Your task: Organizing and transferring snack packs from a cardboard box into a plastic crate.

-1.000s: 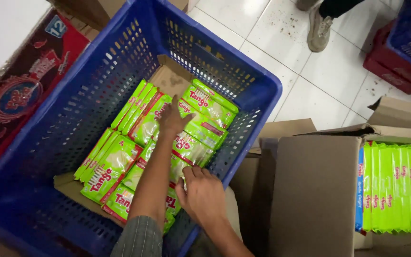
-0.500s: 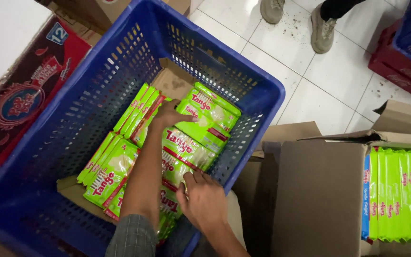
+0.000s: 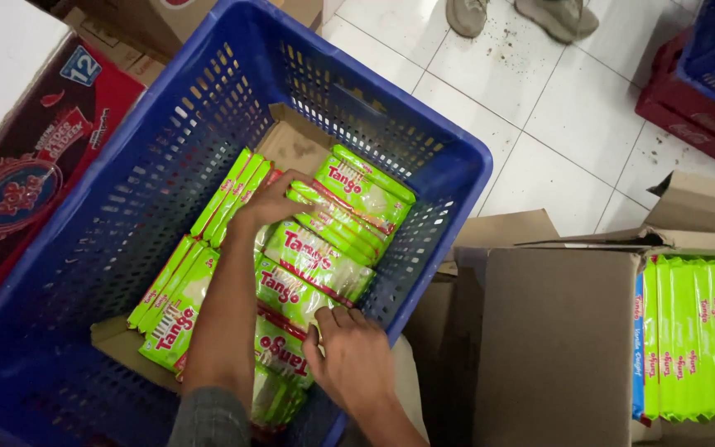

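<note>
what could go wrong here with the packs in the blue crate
The green wafer packs under both hands lie slanted and overlapping, not flat, so the row may slide or topple when the left hand and right hand let go. Pressing down on them might crush what is inside. The blue crate has slotted walls, and a thin pack on edge near the wall could snag there.
</note>
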